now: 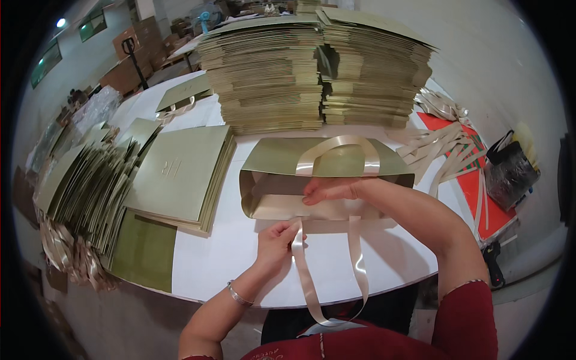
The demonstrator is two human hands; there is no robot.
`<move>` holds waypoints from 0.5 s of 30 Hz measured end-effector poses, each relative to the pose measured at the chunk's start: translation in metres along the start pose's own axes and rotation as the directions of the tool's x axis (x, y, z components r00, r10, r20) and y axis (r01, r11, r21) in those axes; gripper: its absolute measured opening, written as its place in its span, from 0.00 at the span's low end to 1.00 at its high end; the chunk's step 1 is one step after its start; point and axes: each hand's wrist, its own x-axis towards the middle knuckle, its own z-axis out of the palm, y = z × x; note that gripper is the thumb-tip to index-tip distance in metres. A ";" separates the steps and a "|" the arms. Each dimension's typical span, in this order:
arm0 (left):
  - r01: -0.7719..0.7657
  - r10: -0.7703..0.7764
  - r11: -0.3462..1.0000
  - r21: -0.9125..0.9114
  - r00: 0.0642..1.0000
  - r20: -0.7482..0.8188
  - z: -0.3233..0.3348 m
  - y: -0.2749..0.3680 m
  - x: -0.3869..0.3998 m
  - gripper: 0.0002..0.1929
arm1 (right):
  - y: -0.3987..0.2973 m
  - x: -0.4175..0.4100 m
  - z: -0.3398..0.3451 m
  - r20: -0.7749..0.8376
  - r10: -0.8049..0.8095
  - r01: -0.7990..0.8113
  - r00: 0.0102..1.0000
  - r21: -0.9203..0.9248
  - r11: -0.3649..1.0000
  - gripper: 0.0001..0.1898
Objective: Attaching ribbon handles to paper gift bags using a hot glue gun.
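Observation:
An olive-green paper gift bag (279, 157) lies on its side, its mouth towards me. One cream satin ribbon handle (335, 143) arches over its upper panel. The other ribbon handle (306, 279) hangs in a loop past the table edge towards my lap. My left hand (281, 238) pinches this lower ribbon near its left end, just below the bag's lip. Inside the mouth is my right hand (335, 189), reaching in from the right below the upper panel. Its fingers are partly hidden, so I cannot tell whether they grip anything.
Tall stacks of flat bags (265, 76) stand behind on the white table (202, 265). Finished-looking bags (175, 173) are piled left, beside a row of upright bags (90, 189). Loose ribbons (443, 146) lie right, over a red sheet (486, 207). A glue gun (494, 265) hangs near the right edge.

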 end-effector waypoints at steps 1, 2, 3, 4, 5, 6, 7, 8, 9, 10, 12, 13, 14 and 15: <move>-0.032 0.033 0.998 0.048 0.999 -0.017 0.002 -0.001 0.002 0.10 | 0.000 -0.002 0.000 0.016 -0.007 0.007 1.000 0.012 1.000 0.30; -0.053 0.054 0.994 0.097 0.998 -0.014 0.004 -0.001 0.003 0.10 | 0.000 -0.005 0.000 0.007 0.022 -0.022 1.000 0.039 0.999 0.30; -0.063 0.067 0.993 0.096 0.997 -0.036 0.006 -0.002 0.004 0.10 | 0.001 -0.006 0.000 -0.014 0.063 -0.062 0.998 0.055 0.997 0.30; -0.073 0.079 0.988 0.133 0.996 -0.039 0.008 -0.003 0.005 0.11 | 0.002 -0.007 0.001 0.000 0.047 -0.047 0.999 0.061 0.997 0.30; -0.072 0.084 0.981 0.178 0.995 -0.059 0.009 -0.004 0.006 0.12 | 0.004 -0.007 0.001 0.012 0.042 -0.043 0.999 0.057 0.997 0.29; -0.084 0.092 0.981 0.173 0.995 -0.041 0.012 -0.006 0.007 0.12 | 0.006 -0.008 0.001 0.021 0.009 -0.010 1.000 0.068 0.998 0.29; -0.072 0.086 0.981 0.179 0.993 -0.074 0.013 -0.008 0.008 0.12 | 0.008 -0.008 0.001 0.021 0.035 -0.036 0.999 0.059 0.998 0.29; -0.061 0.082 0.980 0.188 0.991 -0.106 0.015 -0.010 0.009 0.12 | 0.010 -0.009 0.001 0.021 0.019 -0.020 1.000 0.053 0.998 0.29; -0.063 0.085 0.978 0.198 0.991 -0.102 0.017 -0.012 0.011 0.12 | 0.011 -0.009 0.002 0.020 -0.011 0.010 1.000 0.047 0.999 0.29; -0.040 0.057 0.991 0.128 0.990 -0.129 0.019 -0.015 0.012 0.12 | 0.012 -0.009 0.002 0.005 -0.002 0.001 1.000 0.056 0.998 0.29; -0.022 0.020 1.000 -0.014 0.992 -0.121 0.022 -0.020 0.016 0.12 | 0.010 -0.009 0.006 -0.048 0.002 -0.006 0.999 -0.081 0.997 0.28; -0.016 0.019 1.000 0.026 0.992 -0.125 0.023 -0.022 0.018 0.12 | 0.009 -0.008 0.007 -0.044 -0.034 0.032 0.998 -0.045 0.998 0.28; -0.024 0.028 0.999 0.025 0.990 -0.135 0.024 -0.024 0.019 0.13 | 0.007 -0.007 0.010 0.023 0.004 -0.003 1.000 -0.050 0.999 0.28; 0.003 -0.003 1.000 -0.002 0.988 -0.156 0.024 -0.024 0.020 0.13 | 0.006 -0.007 0.012 0.062 0.088 -0.082 0.994 -0.089 0.993 0.28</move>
